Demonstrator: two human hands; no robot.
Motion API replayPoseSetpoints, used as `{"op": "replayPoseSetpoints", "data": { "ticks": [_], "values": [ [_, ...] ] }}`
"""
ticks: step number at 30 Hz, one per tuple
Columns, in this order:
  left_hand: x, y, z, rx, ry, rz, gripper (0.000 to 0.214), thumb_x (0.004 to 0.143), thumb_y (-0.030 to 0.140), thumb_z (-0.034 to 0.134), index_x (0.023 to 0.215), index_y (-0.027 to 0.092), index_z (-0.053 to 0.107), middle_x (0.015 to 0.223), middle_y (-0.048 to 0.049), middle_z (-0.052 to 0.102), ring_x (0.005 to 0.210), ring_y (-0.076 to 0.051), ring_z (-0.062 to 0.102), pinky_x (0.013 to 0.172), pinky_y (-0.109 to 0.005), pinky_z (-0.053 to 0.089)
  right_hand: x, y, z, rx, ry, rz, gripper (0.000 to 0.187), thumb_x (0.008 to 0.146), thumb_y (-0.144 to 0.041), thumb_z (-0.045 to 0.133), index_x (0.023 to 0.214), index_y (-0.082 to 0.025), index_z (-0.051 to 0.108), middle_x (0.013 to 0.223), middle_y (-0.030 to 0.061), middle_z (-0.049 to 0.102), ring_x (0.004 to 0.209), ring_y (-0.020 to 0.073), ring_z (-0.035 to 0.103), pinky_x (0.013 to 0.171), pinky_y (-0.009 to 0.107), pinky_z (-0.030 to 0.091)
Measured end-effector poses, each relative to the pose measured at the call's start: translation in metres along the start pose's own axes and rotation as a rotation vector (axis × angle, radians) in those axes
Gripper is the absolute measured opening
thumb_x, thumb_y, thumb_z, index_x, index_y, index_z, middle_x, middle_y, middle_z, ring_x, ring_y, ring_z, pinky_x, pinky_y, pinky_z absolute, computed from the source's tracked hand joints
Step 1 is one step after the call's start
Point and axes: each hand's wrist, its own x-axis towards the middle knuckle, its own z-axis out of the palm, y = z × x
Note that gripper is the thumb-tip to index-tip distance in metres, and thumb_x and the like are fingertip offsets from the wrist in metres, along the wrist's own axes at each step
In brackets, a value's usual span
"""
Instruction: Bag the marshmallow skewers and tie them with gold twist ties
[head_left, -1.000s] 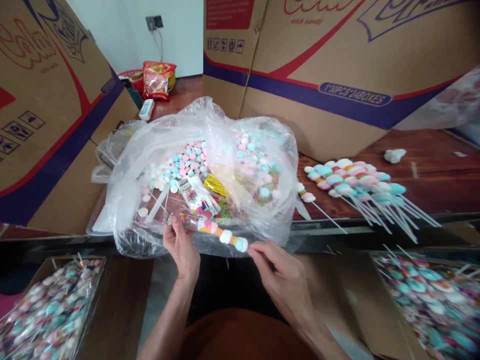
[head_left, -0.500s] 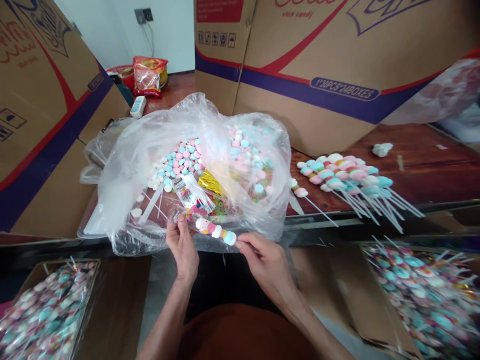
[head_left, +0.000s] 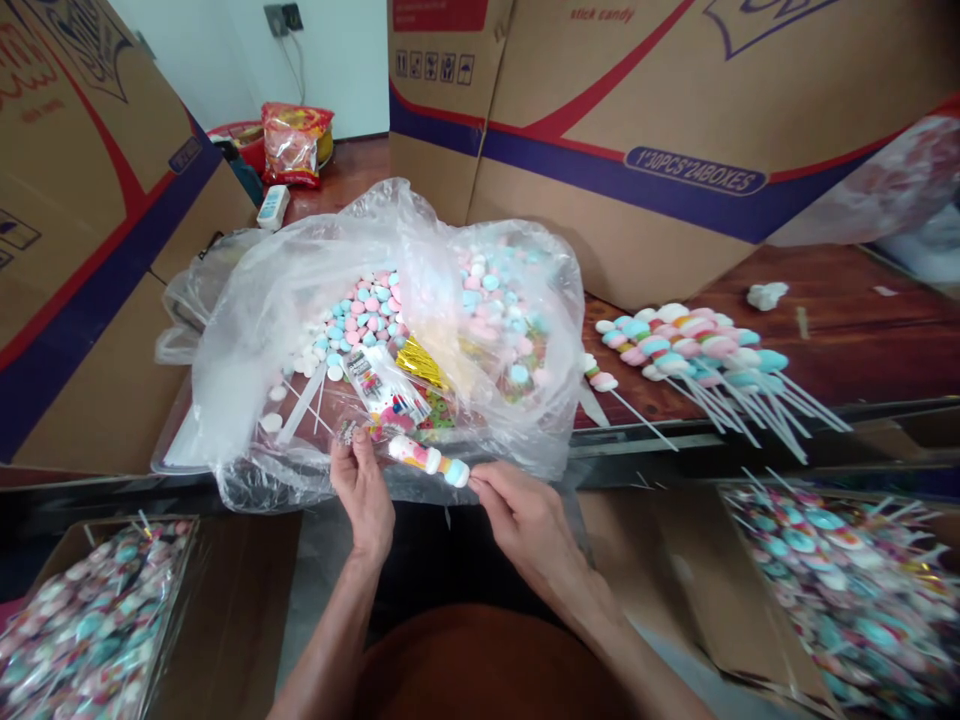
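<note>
My right hand (head_left: 521,512) pinches the stick end of a marshmallow candy stick (head_left: 431,461), which has white, pink, yellow and blue pieces along it. The candy points left and slightly up. Between the thumb and fingers of my left hand (head_left: 366,500) is a clear printed wrapper (head_left: 349,432). Whether the candy's tip lies inside this wrapper I cannot tell. Just beyond my hands, a pile of printed wrappers (head_left: 379,383) lies beside gold twist ties (head_left: 420,362). Loose pink, blue and white marshmallows (head_left: 367,312) sit behind them, partly under a large clear plastic bag (head_left: 300,245).
Several unwrapped candy sticks (head_left: 697,345) are heaped on the table at right, with a single one (head_left: 600,380) nearer. Boxes of wrapped candy stand low at left (head_left: 97,610) and right (head_left: 840,570). Large cartons (head_left: 600,170) rise behind. A red snack packet (head_left: 292,145) is at the back left.
Both hands keep their grips, and the candy stick stays nearly in place, slightly higher and further left in view. The whole scene shifts a little with the head.
</note>
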Motion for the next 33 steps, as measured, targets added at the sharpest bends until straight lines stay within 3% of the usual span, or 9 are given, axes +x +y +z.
{"op": "replayPoseSetpoints", "data": {
  "ticks": [5, 9, 16, 21, 25, 29, 33],
  "values": [
    [-0.012, -0.001, 0.005, -0.016, 0.065, 0.014, 0.037, 0.085, 0.055, 0.068, 0.082, 0.020, 0.059, 0.077, 0.0017, 0.063, 0.069, -0.013, 0.059, 0.065, -0.025, 0.047, -0.010, -0.005, 0.018, -0.111, 0.056, -0.062, 0.028, 0.102, -0.016, 0.043, 0.090, -0.019, 0.068, 0.074, 0.0033, 0.068, 0.064, 0.0144, 0.064, 0.064, 0.024, 0.047],
    [-0.014, 0.004, 0.006, -0.079, 0.062, -0.051, 0.039, 0.084, 0.059, 0.068, 0.085, 0.021, 0.059, 0.081, -0.0005, 0.068, 0.071, -0.015, 0.064, 0.064, -0.026, 0.050, -0.012, -0.003, 0.021, -0.046, 0.071, 0.009, 0.024, 0.101, -0.017, 0.047, 0.089, -0.019, 0.068, 0.076, 0.0031, 0.069, 0.066, 0.0146, 0.066, 0.066, 0.024, 0.048],
    [-0.020, 0.013, 0.005, -0.081, -0.096, -0.114, 0.038, 0.084, 0.058, 0.069, 0.095, 0.023, 0.060, 0.098, -0.0054, 0.072, 0.083, -0.018, 0.070, 0.072, -0.029, 0.055, -0.010, 0.001, 0.023, 0.033, 0.051, 0.043, 0.023, 0.100, -0.017, 0.047, 0.088, -0.021, 0.067, 0.078, 0.0028, 0.070, 0.067, 0.0150, 0.065, 0.067, 0.024, 0.049],
    [-0.033, 0.015, 0.006, -0.020, -0.251, -0.175, 0.036, 0.086, 0.054, 0.069, 0.096, 0.020, 0.064, 0.092, -0.0060, 0.073, 0.080, -0.019, 0.071, 0.074, -0.030, 0.055, -0.007, -0.008, 0.038, 0.044, 0.096, 0.016, 0.024, 0.101, -0.016, 0.045, 0.090, -0.020, 0.067, 0.077, 0.0040, 0.070, 0.067, 0.0153, 0.066, 0.065, 0.024, 0.049],
    [-0.039, 0.016, 0.007, -0.089, -0.299, -0.253, 0.035, 0.087, 0.053, 0.069, 0.098, 0.020, 0.066, 0.092, -0.0071, 0.074, 0.082, -0.020, 0.073, 0.077, -0.032, 0.056, 0.002, -0.015, 0.046, 0.087, 0.100, 0.024, 0.027, 0.100, -0.016, 0.043, 0.087, -0.021, 0.066, 0.077, 0.0046, 0.071, 0.069, 0.0164, 0.067, 0.067, 0.025, 0.051],
    [-0.027, 0.020, 0.005, -0.178, -0.274, -0.289, 0.036, 0.083, 0.050, 0.075, 0.099, 0.019, 0.067, 0.093, -0.0083, 0.075, 0.080, -0.021, 0.073, 0.078, -0.034, 0.056, 0.002, -0.013, 0.033, 0.215, -0.023, 0.124, 0.021, 0.099, -0.021, 0.048, 0.089, -0.020, 0.067, 0.084, 0.0045, 0.072, 0.074, 0.0176, 0.067, 0.070, 0.026, 0.051],
    [-0.020, 0.022, 0.000, -0.161, -0.288, -0.298, 0.038, 0.081, 0.051, 0.077, 0.098, 0.018, 0.067, 0.094, -0.0077, 0.075, 0.076, -0.019, 0.072, 0.075, -0.033, 0.056, -0.007, -0.006, 0.022, 0.359, -0.270, 0.316, 0.034, 0.098, -0.028, 0.048, 0.066, -0.020, 0.055, 0.055, -0.0037, 0.052, 0.052, 0.0124, 0.050, 0.053, 0.023, 0.038]
  ]
}}
